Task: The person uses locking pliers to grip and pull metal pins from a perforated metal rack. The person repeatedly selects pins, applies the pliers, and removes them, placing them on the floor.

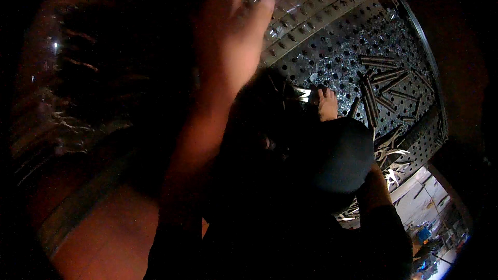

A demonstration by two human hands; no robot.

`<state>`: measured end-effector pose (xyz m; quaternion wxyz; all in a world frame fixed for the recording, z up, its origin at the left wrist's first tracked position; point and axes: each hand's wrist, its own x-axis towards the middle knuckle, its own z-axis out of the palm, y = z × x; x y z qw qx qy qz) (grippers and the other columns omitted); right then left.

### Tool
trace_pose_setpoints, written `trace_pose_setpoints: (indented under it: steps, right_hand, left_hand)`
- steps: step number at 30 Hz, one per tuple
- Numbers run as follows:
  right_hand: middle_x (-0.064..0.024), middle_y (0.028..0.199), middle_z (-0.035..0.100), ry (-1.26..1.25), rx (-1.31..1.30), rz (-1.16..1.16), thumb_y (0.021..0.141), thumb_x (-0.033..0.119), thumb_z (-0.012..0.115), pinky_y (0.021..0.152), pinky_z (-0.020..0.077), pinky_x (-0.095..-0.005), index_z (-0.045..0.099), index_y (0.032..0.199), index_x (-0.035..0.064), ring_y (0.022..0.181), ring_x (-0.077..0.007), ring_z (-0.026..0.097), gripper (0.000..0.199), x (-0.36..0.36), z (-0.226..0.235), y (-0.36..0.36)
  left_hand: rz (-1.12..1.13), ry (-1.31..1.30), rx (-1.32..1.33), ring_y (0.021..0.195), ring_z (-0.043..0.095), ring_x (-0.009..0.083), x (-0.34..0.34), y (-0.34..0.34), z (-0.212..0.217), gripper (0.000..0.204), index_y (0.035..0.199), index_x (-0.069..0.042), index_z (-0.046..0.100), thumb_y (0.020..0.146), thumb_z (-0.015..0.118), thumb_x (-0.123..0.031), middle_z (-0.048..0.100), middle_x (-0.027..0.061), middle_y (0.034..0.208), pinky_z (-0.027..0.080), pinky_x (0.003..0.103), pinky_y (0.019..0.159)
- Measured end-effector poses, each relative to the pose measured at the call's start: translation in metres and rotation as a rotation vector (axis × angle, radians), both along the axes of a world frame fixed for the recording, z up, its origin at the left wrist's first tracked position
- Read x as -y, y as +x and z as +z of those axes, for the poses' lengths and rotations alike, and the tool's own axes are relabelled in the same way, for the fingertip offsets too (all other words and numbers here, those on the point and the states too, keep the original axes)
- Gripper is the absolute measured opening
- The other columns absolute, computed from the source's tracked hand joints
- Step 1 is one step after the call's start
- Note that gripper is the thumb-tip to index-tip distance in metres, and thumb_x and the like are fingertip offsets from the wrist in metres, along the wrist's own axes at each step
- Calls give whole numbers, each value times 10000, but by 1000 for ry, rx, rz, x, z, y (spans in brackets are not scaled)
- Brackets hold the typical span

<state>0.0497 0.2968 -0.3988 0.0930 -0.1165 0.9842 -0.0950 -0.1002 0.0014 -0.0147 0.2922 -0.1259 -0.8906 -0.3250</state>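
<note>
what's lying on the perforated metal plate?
On the perforated metal plate lie loose dark metal rods and shiny metal chips. The right hand rests there; a dark round shape covers the plate's near part.

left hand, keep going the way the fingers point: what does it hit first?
Likely the perforated metal rack with its rows of upright pins: the left hand already has its fingers at the rack's near edge. Motion blur and depth leave contact uncertain.
</note>
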Motion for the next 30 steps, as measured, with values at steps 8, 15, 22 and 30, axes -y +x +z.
trace_pose_setpoints:
  steps: [8,15,22,30]
  right_hand:
    - [-232,1335,541,11,207,162,834,232,642,899,516,-490,475,1416,54,1170,-395,575,631,-4,18,-29]
    - [-239,1295,619,-123,519,265,717,375,822,846,557,-447,423,1426,16,998,-395,680,889,-34,152,-78]
    - [-156,1198,691,-430,487,366,784,266,830,818,565,-389,552,1277,-38,1022,-243,666,642,-30,342,-114]
    - [-151,1094,707,-821,1181,-69,997,611,499,753,592,-333,631,1236,-45,856,-219,692,710,12,491,-101]
  left_hand:
    - [23,597,603,1178,628,178,3,66,-29,360,1247,65,611,934,709,-82,676,128,1252,466,305,1045]
    - [-14,298,793,1186,651,267,5,106,-35,433,1316,16,568,928,706,-117,690,191,1226,485,360,1023]
    - [-197,-249,352,1244,570,364,-54,114,-29,623,1422,-163,530,843,761,-184,605,175,1332,490,424,1032]
    - [-160,46,766,835,684,306,-64,120,14,455,1140,-49,589,794,818,-236,662,136,986,540,426,809]
